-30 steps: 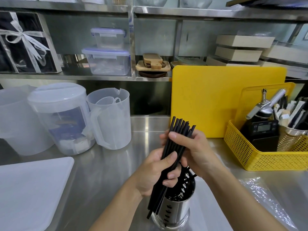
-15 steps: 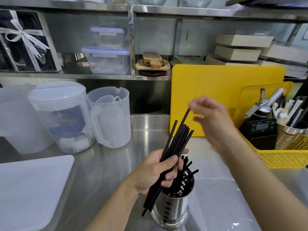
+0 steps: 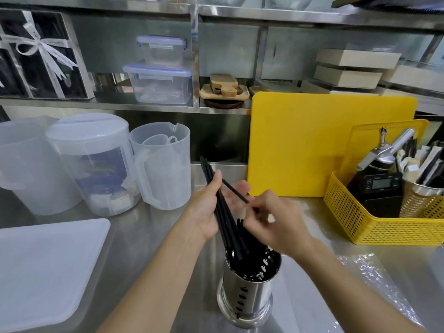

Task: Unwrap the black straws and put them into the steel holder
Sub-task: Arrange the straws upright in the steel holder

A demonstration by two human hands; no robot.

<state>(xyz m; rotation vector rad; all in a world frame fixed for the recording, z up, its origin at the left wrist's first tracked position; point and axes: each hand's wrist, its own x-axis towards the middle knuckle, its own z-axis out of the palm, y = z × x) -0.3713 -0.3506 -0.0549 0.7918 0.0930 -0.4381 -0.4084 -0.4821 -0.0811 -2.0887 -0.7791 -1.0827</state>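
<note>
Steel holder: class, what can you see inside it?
Inside the steel holder, black straws lean against the slotted wall. The right hand and the rim hide how many.

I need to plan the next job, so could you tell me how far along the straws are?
Done: wrapper lies off on the counter; some straws already stand in the steel holder. In hand: left hand holds the bundle of black straws over it; right hand pinches a single straw. Left: dropping those in.

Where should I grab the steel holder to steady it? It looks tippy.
Wrap the steel holder around its slotted mid-wall, from the near side. It is a smooth upright cylinder, and black straws and both hands crowd its open top.
</note>
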